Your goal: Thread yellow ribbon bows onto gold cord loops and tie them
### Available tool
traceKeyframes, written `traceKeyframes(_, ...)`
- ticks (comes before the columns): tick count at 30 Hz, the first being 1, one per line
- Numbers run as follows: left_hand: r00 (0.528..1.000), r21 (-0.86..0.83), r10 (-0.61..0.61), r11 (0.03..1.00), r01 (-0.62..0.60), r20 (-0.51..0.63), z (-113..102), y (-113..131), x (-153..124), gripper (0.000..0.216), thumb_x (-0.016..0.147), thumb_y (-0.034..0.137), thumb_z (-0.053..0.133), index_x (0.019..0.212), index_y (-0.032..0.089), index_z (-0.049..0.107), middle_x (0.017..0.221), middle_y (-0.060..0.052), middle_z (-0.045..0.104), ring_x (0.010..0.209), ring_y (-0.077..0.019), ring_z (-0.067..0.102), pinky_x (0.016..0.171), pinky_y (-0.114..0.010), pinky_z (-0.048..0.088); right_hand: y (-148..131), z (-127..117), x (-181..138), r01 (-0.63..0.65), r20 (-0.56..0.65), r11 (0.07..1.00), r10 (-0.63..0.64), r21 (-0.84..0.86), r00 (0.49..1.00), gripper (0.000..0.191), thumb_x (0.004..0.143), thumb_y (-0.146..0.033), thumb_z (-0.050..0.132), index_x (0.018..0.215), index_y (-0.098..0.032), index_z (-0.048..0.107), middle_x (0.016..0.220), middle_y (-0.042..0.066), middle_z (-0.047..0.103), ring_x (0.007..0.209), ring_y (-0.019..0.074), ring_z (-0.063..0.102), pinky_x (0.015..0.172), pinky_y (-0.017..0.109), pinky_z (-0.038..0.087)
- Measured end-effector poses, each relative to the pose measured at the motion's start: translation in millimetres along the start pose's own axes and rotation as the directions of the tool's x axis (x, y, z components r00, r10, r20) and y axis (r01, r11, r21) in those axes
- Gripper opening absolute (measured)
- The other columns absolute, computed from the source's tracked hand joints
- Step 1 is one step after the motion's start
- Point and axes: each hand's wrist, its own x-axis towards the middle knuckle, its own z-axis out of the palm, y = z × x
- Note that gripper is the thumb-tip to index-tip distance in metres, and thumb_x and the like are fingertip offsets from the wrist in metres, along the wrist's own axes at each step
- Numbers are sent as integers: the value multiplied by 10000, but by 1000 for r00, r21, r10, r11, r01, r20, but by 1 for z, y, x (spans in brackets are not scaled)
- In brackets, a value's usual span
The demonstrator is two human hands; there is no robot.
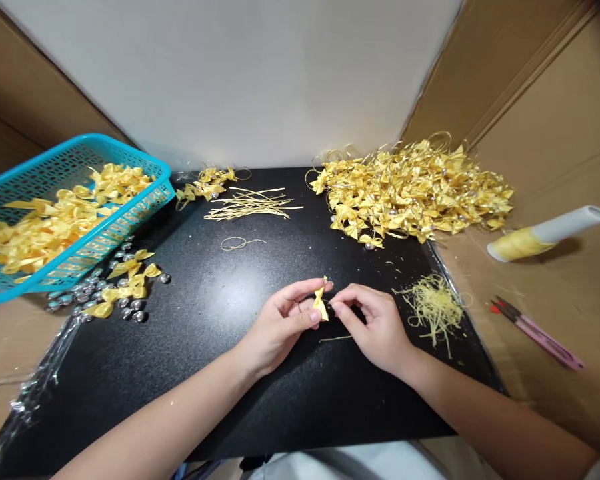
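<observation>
Head view: near the middle of the black desk (220, 373), toward its front edge, the left hand (280, 323) pinches a small yellow bow (321, 305) between thumb and forefinger. The right hand (377, 327) has its fingertips drawn together against the bow's right side. A pile of bows (410, 190) fills the back right corner. A blue basket (15, 183) overhangs the left edge.

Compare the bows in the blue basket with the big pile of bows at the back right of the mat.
The basket bows look plain; the pile bows carry gold loops and silver beads. The basket bows sit inside the basket; the pile bows lie loose on the black mat. Both are yellow ribbon, like the bow the left hand pinches.
</observation>
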Motion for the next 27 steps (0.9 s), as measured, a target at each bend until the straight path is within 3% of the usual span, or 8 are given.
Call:
traceKeyframes(7,998,-55,-63,996,64,26,1,2,-1,344,590,173,853,916,255,778,1017,-38,742,626,-65,577,611,-189,471,-2,0,1,17,-1,1000,-17,-1,1000,106,872,-188,569,779,-199,619,694,1,622,623,124,574,616,256,461)
traceKeyframes(13,995,-131,-96,987,96,8,-1,1,1,215,630,201,841,834,228,778,921,-19,751,700,-82,617,710,-210,487,-3,0,0,40,15,999,-40,-24,999,111,872,-174,559,781,-199,618,687,-3,619,621,121,572,615,250,459)
traceKeyframes(27,990,-183,-133,973,139,45,-1,3,1,245,627,165,855,851,211,767,885,1,754,702,-60,645,711,-173,497,-1,1,0,92,1,995,-92,-47,996,119,867,-138,562,769,-185,612,668,-5,609,601,106,564,592,237,447)
